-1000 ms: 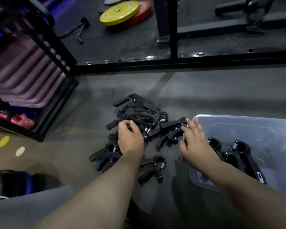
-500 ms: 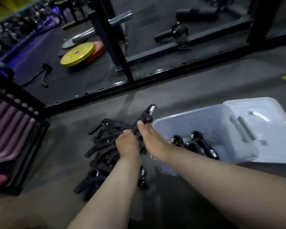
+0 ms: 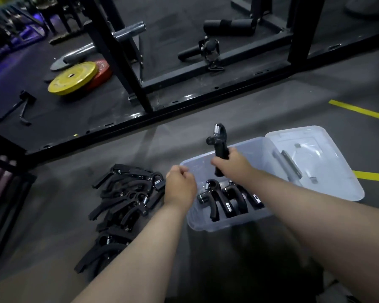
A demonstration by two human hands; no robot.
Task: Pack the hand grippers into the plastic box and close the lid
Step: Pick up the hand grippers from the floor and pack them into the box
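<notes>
A clear plastic box (image 3: 228, 221) sits on the grey floor with three black hand grippers (image 3: 224, 199) lying inside. Its clear lid (image 3: 311, 158) lies open on the floor, against the box's right side. My right hand (image 3: 232, 161) is shut on another black hand gripper (image 3: 218, 142), held upright above the box with its spring end up. My left hand (image 3: 179, 186) hovers at the box's left rim, fingers curled with nothing in them. A pile of several black hand grippers (image 3: 123, 202) lies on the floor to the left of the box.
A black steel rack frame (image 3: 153, 114) runs across the floor behind the box. Yellow and red weight plates (image 3: 74, 77) lie beyond it at left. A dark shelf unit (image 3: 0, 193) stands at the far left. Yellow tape marks (image 3: 357, 109) are on the floor at right.
My right hand has lifted one hand gripper from the pile and carried it right, over the box. My left hand has left the pile and moved toward the box rim.
</notes>
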